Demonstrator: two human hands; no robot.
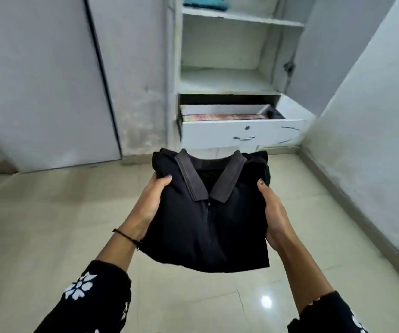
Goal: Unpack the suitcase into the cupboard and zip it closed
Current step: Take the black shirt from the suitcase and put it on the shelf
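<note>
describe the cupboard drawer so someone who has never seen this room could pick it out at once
Look at the open white cupboard straight ahead, beyond the folded black shirt. Directly under its lowest shelf is the drawer. Unlike the shelves, it is pulled out, with a metal handle on its white front and something colourful inside.

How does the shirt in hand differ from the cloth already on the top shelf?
The black shirt is gripped by the left hand and right hand before the cupboard; the teal cloth lies on its upper shelf. The black shirt shows whole, the teal cloth only its edge. Both look folded.
</note>
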